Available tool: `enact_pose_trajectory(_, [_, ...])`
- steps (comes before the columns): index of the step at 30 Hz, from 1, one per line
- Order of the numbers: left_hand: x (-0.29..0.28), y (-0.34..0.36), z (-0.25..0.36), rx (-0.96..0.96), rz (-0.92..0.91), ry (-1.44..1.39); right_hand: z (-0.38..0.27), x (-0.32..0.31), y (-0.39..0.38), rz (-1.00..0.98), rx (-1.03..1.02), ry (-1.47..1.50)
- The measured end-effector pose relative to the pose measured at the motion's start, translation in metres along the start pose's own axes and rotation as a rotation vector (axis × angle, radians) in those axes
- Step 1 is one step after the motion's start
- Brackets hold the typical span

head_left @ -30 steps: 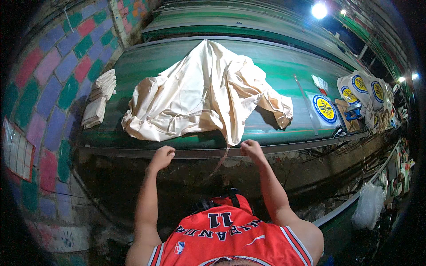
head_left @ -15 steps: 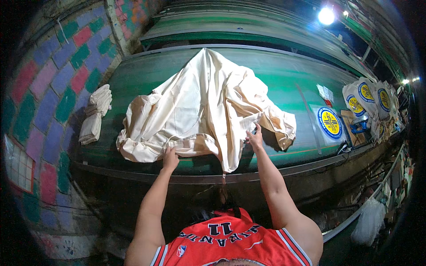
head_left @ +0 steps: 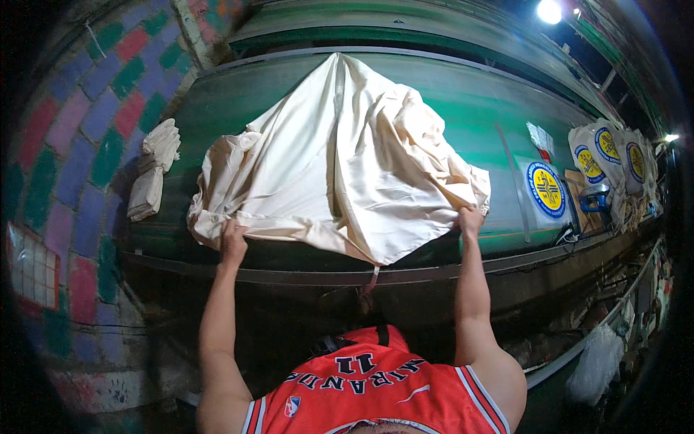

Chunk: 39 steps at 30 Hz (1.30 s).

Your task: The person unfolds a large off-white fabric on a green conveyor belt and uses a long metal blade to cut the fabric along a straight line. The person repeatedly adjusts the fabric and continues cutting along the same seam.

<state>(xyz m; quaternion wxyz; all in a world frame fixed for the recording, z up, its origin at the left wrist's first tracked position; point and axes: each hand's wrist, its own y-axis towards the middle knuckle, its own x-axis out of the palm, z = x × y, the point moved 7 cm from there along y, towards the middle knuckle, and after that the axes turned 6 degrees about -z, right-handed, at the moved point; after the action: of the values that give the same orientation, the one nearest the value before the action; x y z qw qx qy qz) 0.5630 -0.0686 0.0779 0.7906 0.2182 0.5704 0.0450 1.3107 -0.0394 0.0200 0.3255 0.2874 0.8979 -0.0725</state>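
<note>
In the head view, a cream cloth (head_left: 296,181) lies across the green table (head_left: 470,119), its far point near the back edge and its near point down at the front rim, where a narrow strip (head_left: 374,279) hangs. The left hand (head_left: 233,244) pinches the near edge at the left; the right hand (head_left: 470,220) pinches the right side, and the arms are spread wide. Good handling here probably means an even outward pull, low over the table, so the deep folds right of the middle flatten without dragging the far point. The bunched left end likely needs opening by the fingers. The folded bundle (head_left: 153,170) sits apart, leaving room.
</note>
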Motion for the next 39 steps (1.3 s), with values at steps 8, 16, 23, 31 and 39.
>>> enact_pose_trajectory(8, [0.011,-0.026,-0.043,0.008,0.007,-0.003,0.044,-0.105,-0.095,0.047,0.142,-0.348])
enact_pose_trajectory(16, [0.064,-0.032,-0.057,-0.361,-0.407,0.116,0.019,-0.083,-0.142,-0.241,0.149,-0.509])
enact_pose_trajectory(23, [0.078,0.015,0.037,-0.225,-0.432,0.145,-0.049,-0.05,-0.137,-0.073,-0.052,-0.541])
enact_pose_trajectory(31, [0.08,-0.02,0.112,0.098,-0.553,-0.131,-0.047,0.012,-0.108,-0.104,-0.448,-0.581])
enact_pose_trajectory(39, [0.049,-0.021,0.093,0.213,-0.391,-0.118,-0.031,0.021,-0.088,-0.1,-0.221,-0.709])
